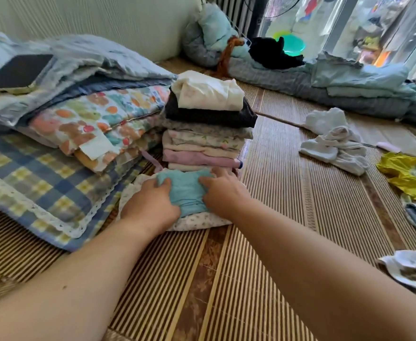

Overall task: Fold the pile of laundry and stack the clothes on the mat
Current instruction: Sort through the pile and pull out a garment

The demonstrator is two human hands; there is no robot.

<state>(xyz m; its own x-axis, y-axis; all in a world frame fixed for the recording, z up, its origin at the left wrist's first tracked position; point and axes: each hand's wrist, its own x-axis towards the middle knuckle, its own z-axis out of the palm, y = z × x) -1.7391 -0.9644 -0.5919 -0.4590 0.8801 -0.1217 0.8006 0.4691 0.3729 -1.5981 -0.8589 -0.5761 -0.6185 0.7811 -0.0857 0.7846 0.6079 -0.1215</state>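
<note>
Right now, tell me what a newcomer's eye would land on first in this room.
First the tall stack of folded clothes at the centre of the striped mat, a cream piece on top. Just in front, the left hand and right hand grip a teal garment lying on a white floral piece. Unfolded white socks lie to the right.

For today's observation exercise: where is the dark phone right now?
In the head view, the dark phone lies far left on the pale blue folded bedding, left of the tall stack of folded clothes.
</note>
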